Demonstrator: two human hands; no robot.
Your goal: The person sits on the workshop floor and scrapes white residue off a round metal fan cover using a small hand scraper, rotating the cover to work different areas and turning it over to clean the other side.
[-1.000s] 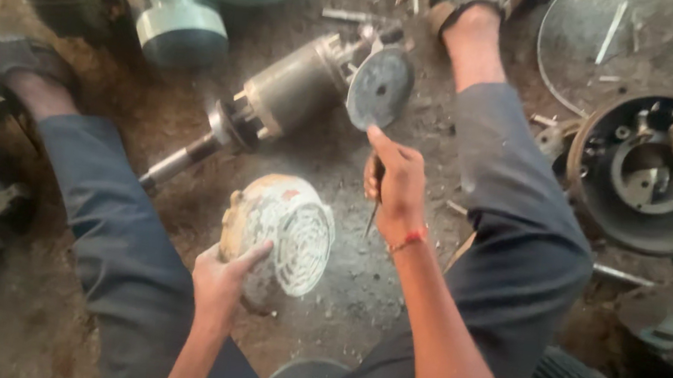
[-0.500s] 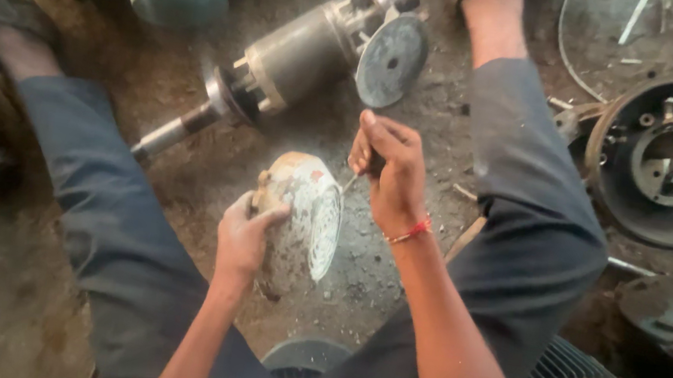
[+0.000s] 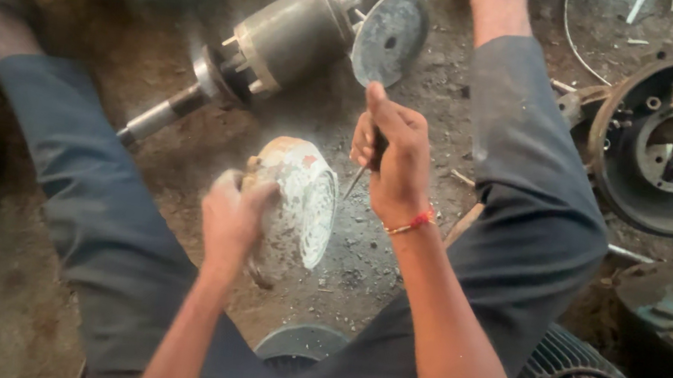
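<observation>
Now: left hand (image 3: 233, 214) clamped round whitish fan cover (image 3: 300, 202); right hand (image 3: 393, 157) fisted on thin pick (image 3: 357, 181) beside grille. Best brace cover, scrape lightly.

Left hand (image 3: 233, 217) now grips the round, white-crusted metal fan cover (image 3: 293, 202) from its rear edge, lifted higher between the legs than one second back; its grilled face turns more edge-on, toward the right. Right hand (image 3: 392, 160) comes up and closer, the thin dark pointed tool (image 3: 358, 180) now angled down with its tip just beside the cover's rim. The view shifts downward; the grey motor rotor with shaft (image 3: 273, 46) sits higher in frame.
</observation>
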